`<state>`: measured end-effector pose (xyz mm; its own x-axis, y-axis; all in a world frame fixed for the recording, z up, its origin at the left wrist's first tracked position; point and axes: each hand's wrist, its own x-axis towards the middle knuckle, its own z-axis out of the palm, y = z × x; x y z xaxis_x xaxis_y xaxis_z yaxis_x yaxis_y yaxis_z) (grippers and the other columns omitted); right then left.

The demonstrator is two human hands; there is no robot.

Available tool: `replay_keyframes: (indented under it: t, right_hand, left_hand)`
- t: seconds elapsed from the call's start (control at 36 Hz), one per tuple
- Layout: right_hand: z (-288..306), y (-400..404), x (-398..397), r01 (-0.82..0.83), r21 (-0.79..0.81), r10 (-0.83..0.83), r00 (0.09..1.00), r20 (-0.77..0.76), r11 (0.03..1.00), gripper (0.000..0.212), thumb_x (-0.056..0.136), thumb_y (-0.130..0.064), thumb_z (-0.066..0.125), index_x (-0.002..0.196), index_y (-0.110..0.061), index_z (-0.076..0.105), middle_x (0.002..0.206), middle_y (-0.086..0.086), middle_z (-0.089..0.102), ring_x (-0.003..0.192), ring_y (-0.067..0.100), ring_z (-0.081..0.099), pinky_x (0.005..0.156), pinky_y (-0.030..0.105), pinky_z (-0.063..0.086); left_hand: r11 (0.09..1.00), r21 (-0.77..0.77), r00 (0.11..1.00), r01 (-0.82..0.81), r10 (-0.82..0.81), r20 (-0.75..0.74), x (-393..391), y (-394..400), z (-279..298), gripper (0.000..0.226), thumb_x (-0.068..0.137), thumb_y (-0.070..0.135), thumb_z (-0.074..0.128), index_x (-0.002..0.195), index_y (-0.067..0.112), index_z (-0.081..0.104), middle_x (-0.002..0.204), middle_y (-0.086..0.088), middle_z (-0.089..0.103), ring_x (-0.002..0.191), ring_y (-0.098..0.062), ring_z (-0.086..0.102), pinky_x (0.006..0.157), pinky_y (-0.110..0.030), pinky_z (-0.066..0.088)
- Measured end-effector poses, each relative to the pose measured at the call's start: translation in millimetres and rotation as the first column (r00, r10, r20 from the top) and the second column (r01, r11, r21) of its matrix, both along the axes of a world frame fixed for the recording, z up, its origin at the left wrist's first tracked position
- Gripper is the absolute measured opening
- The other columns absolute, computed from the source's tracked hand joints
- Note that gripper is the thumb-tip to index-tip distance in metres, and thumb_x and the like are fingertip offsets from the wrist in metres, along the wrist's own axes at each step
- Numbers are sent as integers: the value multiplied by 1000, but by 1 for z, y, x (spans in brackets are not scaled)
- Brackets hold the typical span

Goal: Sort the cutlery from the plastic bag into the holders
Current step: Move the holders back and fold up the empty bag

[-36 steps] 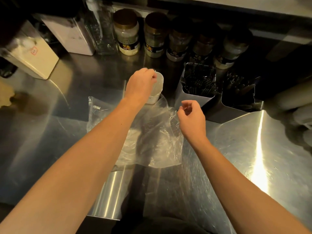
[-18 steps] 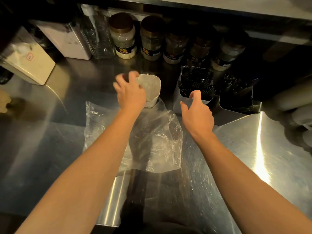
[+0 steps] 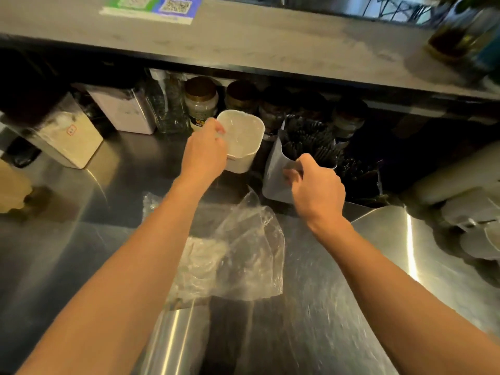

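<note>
This looks like the prep counter of a cafe or small restaurant kitchen. The worktop [image 3: 324, 307] is brushed stainless steel, with a grey serving shelf [image 3: 243, 41] above it at 12 o'clock carrying QR-code stickers [image 3: 151, 6]. Under the shelf stands a row of jars [image 3: 201, 104] and storage tubs [image 3: 121, 109]. At 1 o'clock, holders [image 3: 276, 174] are packed with dark cutlery [image 3: 311, 139], far more than a home keeps.

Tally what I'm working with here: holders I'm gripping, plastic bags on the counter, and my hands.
Holders gripped: 2, white holder, grey holder
Bags: 1, plastic bag
Hands: 2, left hand, right hand
Total: 5
</note>
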<state>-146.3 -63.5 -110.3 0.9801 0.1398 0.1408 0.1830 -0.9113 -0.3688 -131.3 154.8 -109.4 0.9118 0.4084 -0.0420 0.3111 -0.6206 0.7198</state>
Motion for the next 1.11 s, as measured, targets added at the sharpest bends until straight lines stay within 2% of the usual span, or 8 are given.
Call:
replay_keyframes:
  t: [0.11,0.22,0.47,0.58,0.78,0.92,1.0,1.11]
  right_hand:
    - [54,4,-6,-91,27,86,983,165,995,14,101,-29,57,103,-16,57,78,7,65,68,34,56,58,38,39]
    - [112,8,-4,-158,20,146,947,286,987,19,101,-33,57,103,-15,59,77,5,66,64,31,55,56,37,42]
    - [200,14,52,-176,-36,176,896,409,984,21,101,-31,56,108,-11,56,80,12,66,75,41,59,56,37,36]
    - [210,22,91,-168,-73,183,910,371,983,22,101,-32,55,109,-11,57,87,15,68,82,42,60,60,38,39]
    - [183,38,158,-184,-103,206,937,282,977,23,101,-29,55,117,-13,57,96,16,70,87,43,63,63,41,48]
    - [179,58,194,-200,-79,215,931,296,977,27,102,-28,52,125,-15,53,99,14,69,88,41,63,62,38,41]
    - [177,65,208,-202,-56,210,926,313,978,29,101,-23,53,128,-14,44,89,10,66,78,39,62,58,38,39]
    - [174,68,211,-229,27,206,917,342,973,35,100,-27,56,127,-14,37,79,2,60,68,31,54,57,38,40]
  left_hand:
    - [999,-33,998,2,0,55,2,7,62,22,101,19,40,118,26,53,113,-3,50,91,-26,67,68,-37,61]
    - [1000,-19,993,-11,13,121,9,13,120,18,100,20,40,108,26,54,105,-1,59,65,-14,71,57,-26,55]
    - [998,-68,995,15,-8,101,62,32,197,24,93,9,51,115,16,58,102,-8,60,91,-31,67,80,-46,60]
    - [987,-162,999,-14,21,40,90,39,196,15,96,15,51,109,21,57,110,-8,57,94,-28,64,73,-40,63]
    - [977,-193,996,-94,90,-30,146,55,167,40,92,8,61,129,15,49,129,-15,54,112,-38,62,93,-48,56]
    - [998,31,997,-57,59,-58,170,53,168,51,92,9,63,138,11,42,129,-14,49,118,-39,53,100,-52,48]
    - [982,178,997,-59,68,-47,173,54,167,41,102,23,47,141,15,33,138,-22,34,117,-45,49,96,-52,48]
    - [879,452,950,-153,5,311,169,43,172,41,98,31,52,136,21,40,135,-17,33,122,-38,41,97,-47,39]
